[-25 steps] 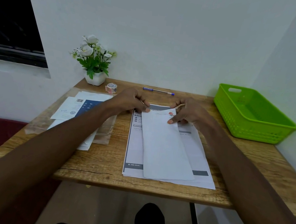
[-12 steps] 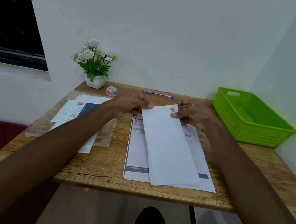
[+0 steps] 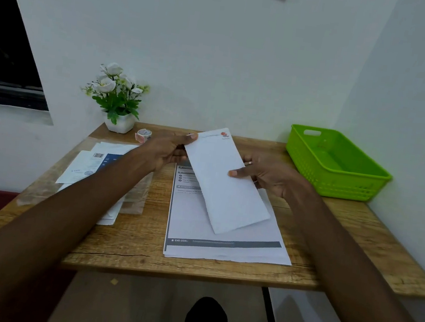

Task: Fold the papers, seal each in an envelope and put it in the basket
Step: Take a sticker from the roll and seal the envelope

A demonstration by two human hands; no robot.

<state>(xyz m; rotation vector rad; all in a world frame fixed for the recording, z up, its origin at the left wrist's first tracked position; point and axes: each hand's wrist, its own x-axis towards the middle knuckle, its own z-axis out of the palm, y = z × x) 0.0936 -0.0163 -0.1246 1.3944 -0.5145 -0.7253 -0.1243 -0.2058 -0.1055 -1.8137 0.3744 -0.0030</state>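
A long white folded paper [image 3: 226, 184] with a small red mark at its top corner is held tilted above the table. My left hand [image 3: 165, 150] grips its upper left edge. My right hand [image 3: 266, 174] pinches its right edge, thumb on the front. Under it a stack of printed papers [image 3: 222, 240] lies flat on the wooden table [image 3: 140, 248]. A pile of envelopes and printed sheets [image 3: 92, 164] sits on clear plastic at the left, partly hidden by my left forearm. The green basket [image 3: 338, 182] stands at the far right with nothing in it.
A white pot of white flowers [image 3: 118, 99] stands at the back left, with a small roll of stickers [image 3: 143, 134] beside it. Walls close the table at the back and right. A dark window is at the left.
The folded paper has been lifted off the stack and raised toward me. Both hands rose with it, and my right hand slid down its right edge.
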